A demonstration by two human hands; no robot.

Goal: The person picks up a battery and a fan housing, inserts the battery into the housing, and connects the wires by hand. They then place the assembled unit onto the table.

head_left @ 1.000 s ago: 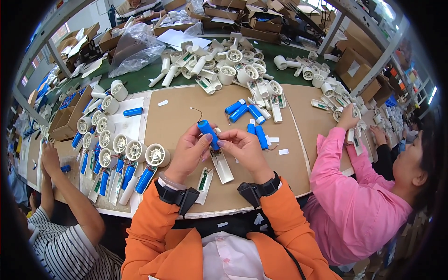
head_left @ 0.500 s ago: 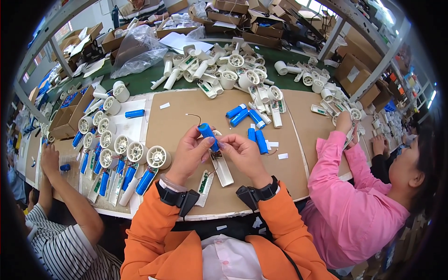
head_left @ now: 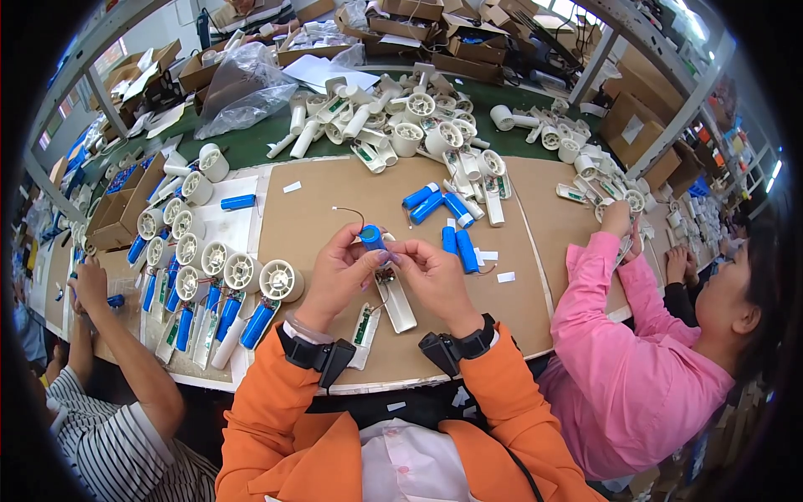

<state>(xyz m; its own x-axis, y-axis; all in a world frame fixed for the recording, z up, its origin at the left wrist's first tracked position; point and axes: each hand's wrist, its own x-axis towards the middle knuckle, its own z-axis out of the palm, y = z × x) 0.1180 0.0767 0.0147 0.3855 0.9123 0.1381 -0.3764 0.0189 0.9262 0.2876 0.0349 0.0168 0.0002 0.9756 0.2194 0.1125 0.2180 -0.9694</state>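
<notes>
Between my hands is a blue cylindrical battery (head_left: 371, 238), its end tilted up and a thin dark wire curling from it to the left. My left hand (head_left: 341, 272) is closed round its side, thumb in front. My right hand (head_left: 431, 272) pinches at the battery's lower right side; its fingertips partly hide the contact. Below them lies a long white plastic half-shell (head_left: 396, 306) with small electronics at its upper end. Left of that, a shorter white shell (head_left: 363, 336) carries a green circuit board. Several loose blue batteries (head_left: 427, 207) lie beyond my right hand, near small white labels (head_left: 505, 278).
At left stand rows of white fan housings (head_left: 281, 280) with batteries, by a person in stripes (head_left: 117, 443). A heap of white housings (head_left: 407, 138) covers the far table. A co-worker in pink (head_left: 627, 368) handles parts at right. Cardboard boxes (head_left: 478, 52) stack behind.
The battery has tipped more upright and shifted slightly right between my hands. My right fingers have closed in on its lower side. The view has shifted slightly.
</notes>
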